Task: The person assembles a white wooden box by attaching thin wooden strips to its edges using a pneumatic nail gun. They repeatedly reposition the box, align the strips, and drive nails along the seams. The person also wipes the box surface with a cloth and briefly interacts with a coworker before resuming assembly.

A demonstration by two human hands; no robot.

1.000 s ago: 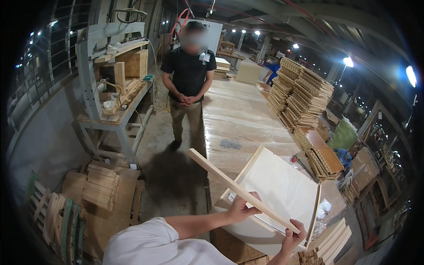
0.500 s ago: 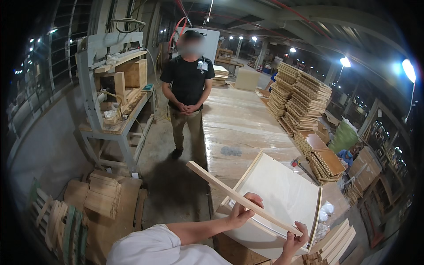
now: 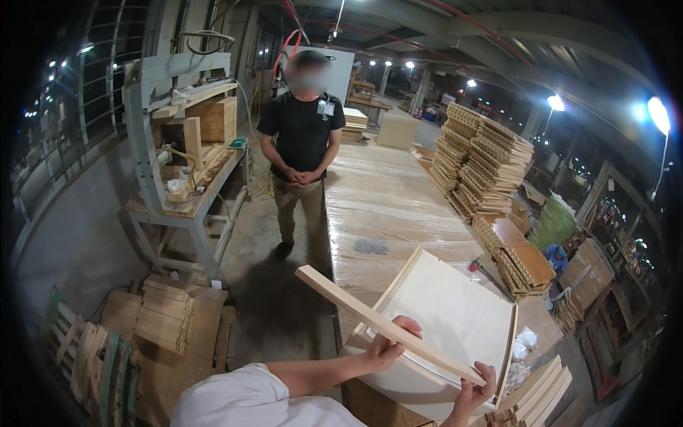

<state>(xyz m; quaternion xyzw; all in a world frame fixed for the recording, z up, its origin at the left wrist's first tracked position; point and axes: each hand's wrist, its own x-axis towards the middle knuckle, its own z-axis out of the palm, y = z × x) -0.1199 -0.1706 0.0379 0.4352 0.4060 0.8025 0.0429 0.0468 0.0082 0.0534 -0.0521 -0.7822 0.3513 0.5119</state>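
Observation:
A long pale wooden strip [image 3: 348, 304] slants across the front of me, its far end pointing up and left. My left hand [image 3: 390, 347] is closed around the strip's middle. At its near right end, my right hand [image 3: 475, 388] grips it between thumb and fingers. Beneath the strip, on the table, lies a pale wooden box-like frame [image 3: 448, 306] with a flat light panel and raised edges. The strip and both hands cover part of its near side.
A plastic-covered worktable [image 3: 398, 192] stretches ahead. Tall stacks of wooden pieces [image 3: 484, 153] stand on its right, near a red-handled tool [image 3: 475, 265]. More wooden strips [image 3: 544, 395] lie by my right hand. A person [image 3: 302, 135] stands left of the table. Wood pieces [image 3: 160, 313] are stacked at lower left.
The strip has tilted and turned slightly in my hands, showing more of its broad face. Both hands keep their hold. The standing person has barely moved.

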